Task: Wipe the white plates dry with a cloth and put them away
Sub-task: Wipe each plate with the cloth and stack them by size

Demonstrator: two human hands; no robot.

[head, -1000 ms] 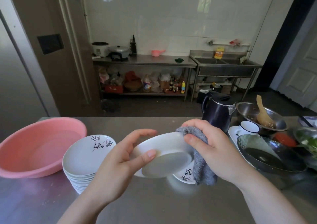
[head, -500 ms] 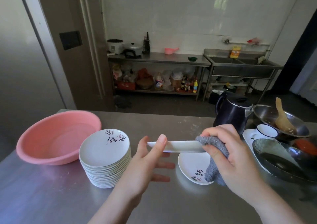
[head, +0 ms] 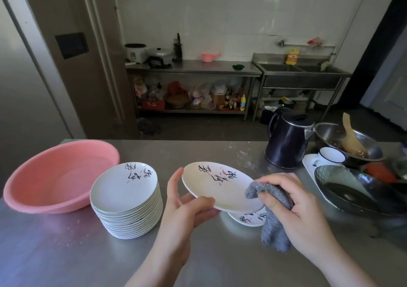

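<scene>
A white plate (head: 218, 183) with black script and pink marks is held above the steel table, face up and tilted toward me. My left hand (head: 187, 212) holds its near left rim, thumb on top and fingers underneath. My right hand (head: 293, 207) grips a grey cloth (head: 273, 225) and presses it against the plate's right edge. Directly below lies another white plate (head: 248, 218), mostly hidden. To the left stands a tall stack of white plates (head: 125, 198).
A pink basin (head: 55, 176) sits at the table's left end. On the right are a dark kettle (head: 286, 141), a white cup (head: 330, 157), a dark bowl (head: 356, 192) and a steel bowl (head: 350, 141) with a wooden spoon. Bare steel table (head: 88, 260) lies in front.
The plate has turned from bottom-up, through edge-on, to face-up. My left hand shifted its hold to the near rim. The cloth stays at the plate's right edge. The camera view dipped.
</scene>
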